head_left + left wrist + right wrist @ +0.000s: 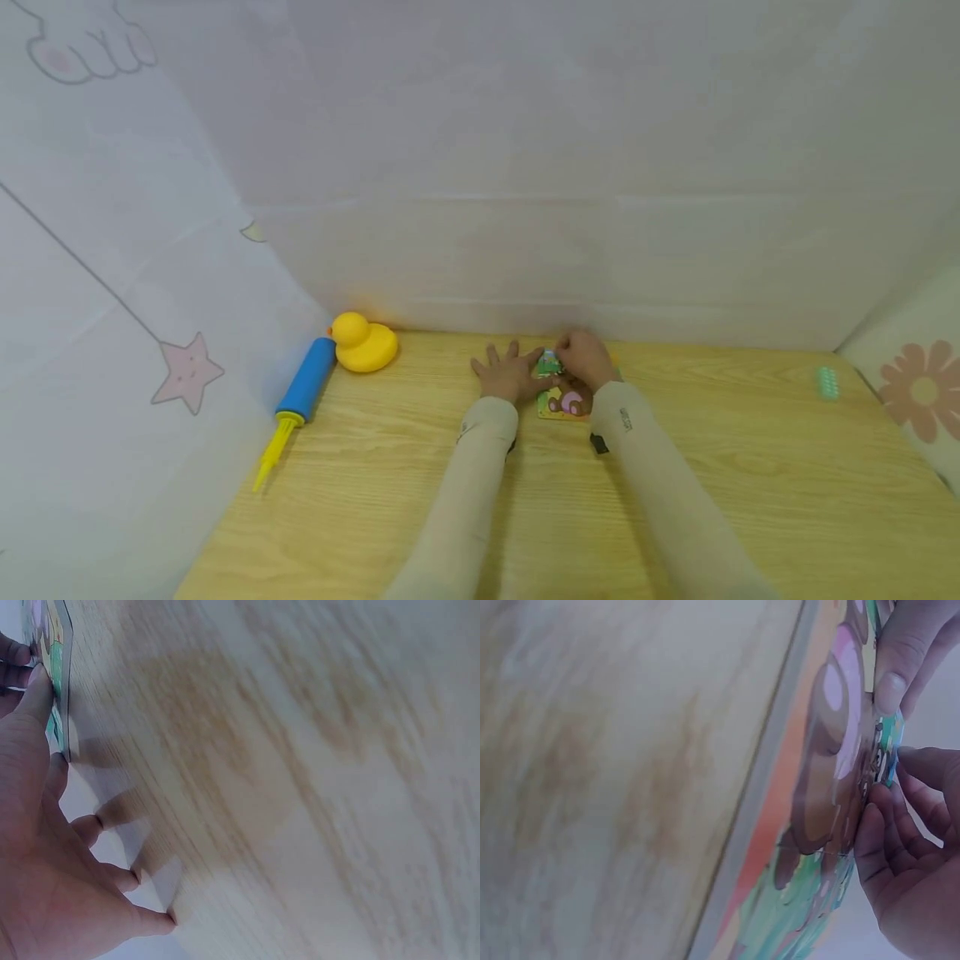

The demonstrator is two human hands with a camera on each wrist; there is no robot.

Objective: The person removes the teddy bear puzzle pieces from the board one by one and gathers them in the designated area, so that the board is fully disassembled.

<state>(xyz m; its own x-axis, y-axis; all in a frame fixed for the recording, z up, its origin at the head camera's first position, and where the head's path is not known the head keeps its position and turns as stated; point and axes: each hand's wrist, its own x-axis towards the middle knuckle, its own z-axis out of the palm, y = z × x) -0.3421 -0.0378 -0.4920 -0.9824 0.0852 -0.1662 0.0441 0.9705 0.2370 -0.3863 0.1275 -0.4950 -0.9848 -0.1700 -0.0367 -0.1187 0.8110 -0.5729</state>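
Observation:
A flat jigsaw puzzle (550, 410) with a cartoon brown bear lies on the table, partly covered by both hands. My left hand (507, 378) is spread out at its left side, fingertips on the wood and thumb on the picture. In the left wrist view, this left hand (56, 855) has straight, splayed fingers along the board's edge. My right hand (587, 360) bends over the upper part of the puzzle. The right wrist view has the right hand (919, 832) pinching a small green and blue puzzle piece (889, 739) close over the board, beside the left thumb (891, 691).
A yellow rubber duck (365, 343) sits at the back left, against a blue hand pump (307, 379) with a yellow nozzle. Near the right edge lies a small mint-green bumpy object (828, 382). Pale printed sheets (480, 250) hang behind and beside the wooden table (360, 500).

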